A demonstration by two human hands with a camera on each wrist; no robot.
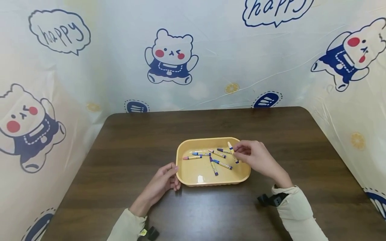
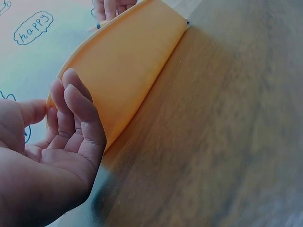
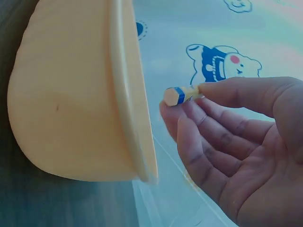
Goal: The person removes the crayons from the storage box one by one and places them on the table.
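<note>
My pale left sleeve [image 1: 125,227] and right sleeve [image 1: 297,209] lie nearest, a small black device [image 1: 153,233] beside the left cuff and another [image 1: 272,199] at the right. My left hand [image 1: 164,179] pinches the near left corner of the yellow tray [image 1: 199,180], thumb at the rim and fingers curled against the outer wall. My right hand [image 1: 256,157] is above the tray's right end, thumb and fingers together on a pale-tipped crayon [image 1: 231,148], which I hold tilted above the rim. Six more crayons lie in the tray: pink [image 1: 192,157] and blue [image 1: 201,154] to the left, the others towards the middle and right. One dark crayon [image 1: 222,150] is partly covered by mine, so I can't quite tell whether they touch. The tray sits on a dark wooden table [image 1: 144,144], before a bear-printed backdrop [image 1: 211,73].
</note>
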